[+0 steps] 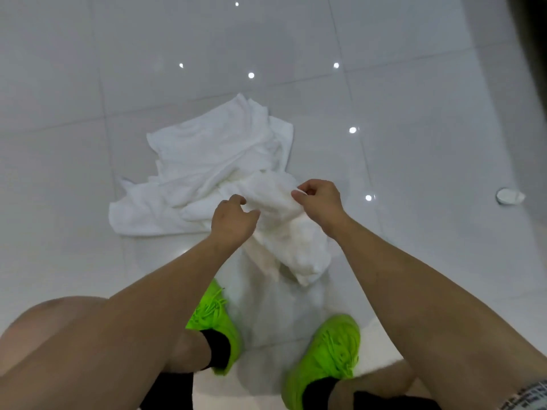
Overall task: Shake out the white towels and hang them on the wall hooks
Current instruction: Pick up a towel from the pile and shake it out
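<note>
A heap of crumpled white towels (207, 161) lies on the glossy white tiled floor in front of me. One white towel (293, 244) is lifted off the heap and hangs down between my feet. My right hand (319, 202) pinches its upper edge between thumb and fingers. My left hand (232, 220) is just to the left, fingers curled at the same edge, and its hold on the cloth is unclear. No wall hooks are in view.
My bright green shoes (328, 356) stand at the bottom of the view, close behind the hanging towel. A small white round object (509, 196) lies on the floor at the right edge. A dark strip (529, 39) runs along the upper right.
</note>
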